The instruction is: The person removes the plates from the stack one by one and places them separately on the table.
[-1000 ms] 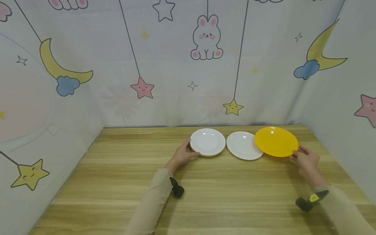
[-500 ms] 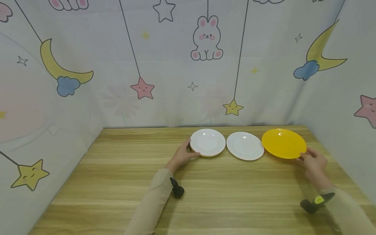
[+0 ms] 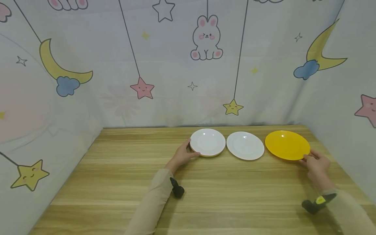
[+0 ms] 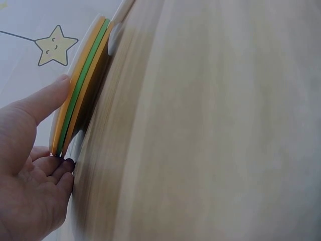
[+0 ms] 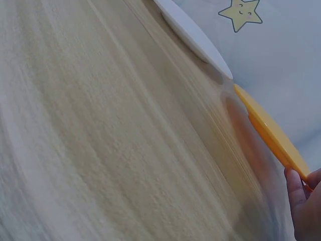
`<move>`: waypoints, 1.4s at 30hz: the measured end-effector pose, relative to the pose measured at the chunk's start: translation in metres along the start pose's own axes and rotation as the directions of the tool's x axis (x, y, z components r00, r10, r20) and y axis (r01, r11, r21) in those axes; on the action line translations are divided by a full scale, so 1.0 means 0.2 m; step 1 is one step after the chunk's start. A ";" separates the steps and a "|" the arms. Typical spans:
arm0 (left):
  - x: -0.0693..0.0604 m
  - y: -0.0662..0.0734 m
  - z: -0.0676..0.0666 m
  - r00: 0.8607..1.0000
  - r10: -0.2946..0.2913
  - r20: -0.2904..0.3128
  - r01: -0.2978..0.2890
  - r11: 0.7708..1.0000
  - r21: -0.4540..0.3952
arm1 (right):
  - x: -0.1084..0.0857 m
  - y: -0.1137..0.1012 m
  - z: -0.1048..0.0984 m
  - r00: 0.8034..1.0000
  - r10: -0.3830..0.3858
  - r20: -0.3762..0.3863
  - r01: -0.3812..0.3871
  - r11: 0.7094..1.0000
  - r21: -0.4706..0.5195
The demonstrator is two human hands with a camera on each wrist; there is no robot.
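My left hand [image 3: 181, 156] grips the left edge of a stack of plates topped by a white plate [image 3: 207, 142]. The left wrist view shows orange and green rims [image 4: 83, 83] under the white one, with the thumb on the upper side and fingers at the lower edge. At the right, my right hand [image 3: 317, 165] pinches the near right rim of a yellow plate [image 3: 287, 145]. In the right wrist view the yellow plate [image 5: 273, 134] appears slightly above the table. Between these lies a single white plate [image 3: 245, 145].
The plates stand in a row along the back of the wooden table [image 3: 220, 195]. Behind the table hangs a patterned cloth [image 3: 176, 111], and cloth walls also flank both sides.
The right hand has carried the yellow plate to the right and lower, off its overlap with the middle white plate. My left hand and its stack have stayed in place.
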State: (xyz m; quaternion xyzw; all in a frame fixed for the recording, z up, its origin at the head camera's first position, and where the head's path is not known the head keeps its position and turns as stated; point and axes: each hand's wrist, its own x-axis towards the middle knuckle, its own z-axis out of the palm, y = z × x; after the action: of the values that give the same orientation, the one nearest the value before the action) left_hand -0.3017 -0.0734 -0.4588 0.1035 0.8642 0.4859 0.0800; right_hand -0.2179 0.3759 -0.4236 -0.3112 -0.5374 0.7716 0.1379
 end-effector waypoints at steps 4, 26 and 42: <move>0.00 0.00 0.00 1.000 0.011 -0.002 -0.011 1.000 -0.009 | 0.00 0.01 0.00 1.000 -0.003 0.001 0.003 1.000 -0.029; 0.00 0.00 0.01 1.000 -0.007 -0.005 0.007 1.000 -0.006 | 0.05 0.05 -0.03 0.993 -0.043 0.107 0.074 0.949 -0.305; 0.00 -0.02 0.01 1.000 -0.003 -0.013 0.003 1.000 0.003 | 0.07 0.07 -0.05 0.969 -0.103 0.224 0.196 0.872 -0.449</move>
State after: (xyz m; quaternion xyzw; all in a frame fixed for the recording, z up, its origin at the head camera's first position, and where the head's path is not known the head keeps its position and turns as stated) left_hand -0.3024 -0.0728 -0.4628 0.0991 0.8655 0.4853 0.0750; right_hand -0.2200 0.3860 -0.4444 -0.2164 -0.7407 0.6326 0.0658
